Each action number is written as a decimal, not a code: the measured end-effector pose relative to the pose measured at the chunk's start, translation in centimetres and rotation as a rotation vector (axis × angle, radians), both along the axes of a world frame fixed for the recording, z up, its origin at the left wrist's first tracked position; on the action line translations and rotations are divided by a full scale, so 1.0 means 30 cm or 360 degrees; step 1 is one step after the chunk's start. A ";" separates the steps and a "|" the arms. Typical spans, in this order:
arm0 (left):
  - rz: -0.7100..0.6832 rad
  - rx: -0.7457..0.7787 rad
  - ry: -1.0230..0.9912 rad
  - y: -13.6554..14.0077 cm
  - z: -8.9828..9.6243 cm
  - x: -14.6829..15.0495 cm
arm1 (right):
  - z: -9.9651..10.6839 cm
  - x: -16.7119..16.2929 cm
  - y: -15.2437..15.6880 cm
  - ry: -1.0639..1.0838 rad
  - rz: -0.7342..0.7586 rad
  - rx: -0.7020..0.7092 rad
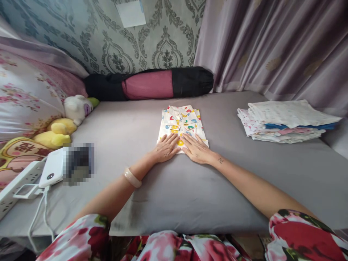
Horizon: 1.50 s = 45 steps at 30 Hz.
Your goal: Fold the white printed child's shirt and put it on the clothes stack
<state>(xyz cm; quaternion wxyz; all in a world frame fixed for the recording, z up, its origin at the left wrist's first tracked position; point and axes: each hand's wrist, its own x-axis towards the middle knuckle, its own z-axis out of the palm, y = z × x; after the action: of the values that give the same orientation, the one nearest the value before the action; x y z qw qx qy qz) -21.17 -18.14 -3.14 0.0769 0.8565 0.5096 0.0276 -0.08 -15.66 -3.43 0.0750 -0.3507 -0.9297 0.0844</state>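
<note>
A small white shirt (181, 120) with a colourful print lies folded in a neat rectangle on the grey sheet (130, 123), its collar at the far end. My left hand (168, 146) rests flat on the near left part of the shirt, fingers stretched out. Beside it my right hand (196, 148) presses flat on the near right part, with its fingers extended and its thumb close to the left hand. Both palms hide the shirt's lower portion. Neither hand grips anything.
At the right sits a stack of folded clothes (288, 117). A black and pink rolled bag (149, 85) lies along the wall. On the left are plush toys (56, 133), a white power bank (52, 168) with cables, and a power strip (20, 186).
</note>
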 end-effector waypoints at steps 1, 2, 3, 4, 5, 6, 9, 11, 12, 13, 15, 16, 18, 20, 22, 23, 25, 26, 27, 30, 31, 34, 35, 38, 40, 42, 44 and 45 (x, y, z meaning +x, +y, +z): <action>0.0002 -0.0001 -0.0005 0.000 0.000 -0.001 | 0.002 0.001 0.002 0.0001 -0.0003 -0.0021; 0.0005 -0.0003 -0.0013 -0.001 0.001 -0.001 | 0.005 0.002 0.004 0.0005 -0.0003 -0.0049; 0.0006 -0.0004 -0.0026 -0.003 0.002 -0.002 | 0.009 0.004 0.006 0.0011 -0.0001 -0.0082; 0.0005 -0.0001 -0.0044 -0.006 0.003 -0.002 | 0.013 0.007 0.007 0.0020 0.0007 -0.0117; -0.0001 0.0008 -0.0065 -0.010 0.005 -0.003 | 0.017 0.012 0.007 0.0034 0.0018 -0.0153; -0.0012 0.0026 -0.0090 -0.014 0.008 -0.004 | 0.020 0.019 0.007 0.0054 0.0034 -0.0185; -0.0094 0.0122 -0.0172 -0.028 0.015 -0.009 | 0.023 0.041 0.001 0.0140 0.0076 -0.0248; -0.0155 0.0201 -0.0223 -0.035 0.019 -0.014 | 0.022 0.054 -0.004 0.0206 0.0085 -0.0258; -0.0171 0.0237 -0.0244 -0.036 0.020 -0.016 | 0.021 0.059 -0.006 0.0233 0.0083 -0.0254; -0.0176 0.0269 -0.0261 -0.038 0.021 -0.018 | 0.021 0.062 -0.008 0.0254 0.0078 -0.0244; -0.0181 0.0315 -0.0285 -0.039 0.023 -0.019 | 0.023 0.066 -0.014 0.0274 0.0067 -0.0194; -0.0194 0.0332 -0.0288 -0.040 0.025 -0.017 | 0.025 0.066 -0.017 0.0275 0.0065 -0.0152; -0.0259 0.0369 -0.0256 -0.043 0.031 -0.011 | 0.029 0.066 -0.025 0.0271 0.0083 -0.0042; -0.0352 0.0422 -0.0157 -0.047 0.040 0.000 | 0.030 0.064 -0.034 0.0272 0.0125 0.0070; -0.0436 0.0485 -0.0036 -0.050 0.049 0.012 | 0.030 0.061 -0.043 0.0270 0.0163 0.0154; -0.0468 0.0514 0.0012 -0.051 0.053 0.017 | 0.030 0.058 -0.047 0.0263 0.0175 0.0182; -0.0495 0.0569 0.0060 -0.051 0.059 0.026 | 0.030 0.055 -0.053 0.0235 0.0171 0.0221; -0.0484 0.0594 0.0063 -0.051 0.062 0.030 | 0.031 0.054 -0.055 0.0217 0.0155 0.0239; -0.0457 0.0617 0.0057 -0.050 0.064 0.032 | 0.032 0.054 -0.056 0.0203 0.0129 0.0258; -0.0344 0.0663 0.0030 -0.049 0.067 0.030 | 0.035 0.066 -0.046 0.0181 0.0018 0.0295; -0.0325 0.0665 0.0025 -0.049 0.066 0.025 | 0.035 0.074 -0.040 0.0180 -0.0019 0.0298; -0.0335 0.0640 0.0022 -0.051 0.055 -0.006 | 0.031 0.108 -0.017 0.0163 -0.0112 0.0302; -0.0342 0.0632 0.0024 -0.052 0.050 -0.023 | 0.028 0.121 -0.011 0.0150 -0.0134 0.0307; -0.0303 0.0618 0.0014 -0.054 0.030 -0.082 | 0.018 0.162 0.004 0.0119 -0.0149 0.0304; -0.0234 0.0603 -0.0022 -0.054 0.018 -0.122 | 0.012 0.185 0.009 0.0115 -0.0140 0.0285; -0.0175 0.0574 -0.0056 -0.054 0.008 -0.156 | 0.009 0.201 0.011 0.0110 -0.0144 0.0264; -0.0149 0.0536 -0.0083 -0.054 0.003 -0.179 | 0.012 0.211 0.011 0.0097 -0.0151 0.0249; -0.0147 0.0520 -0.0100 -0.054 0.002 -0.187 | 0.018 0.213 0.010 0.0089 -0.0149 0.0246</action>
<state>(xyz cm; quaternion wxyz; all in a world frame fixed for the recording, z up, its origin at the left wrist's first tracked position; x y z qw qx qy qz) -26.78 -19.76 -3.07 -0.0462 0.8788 0.4559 0.1332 6.32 -15.36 -2.89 0.1316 -0.3845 -0.9135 0.0185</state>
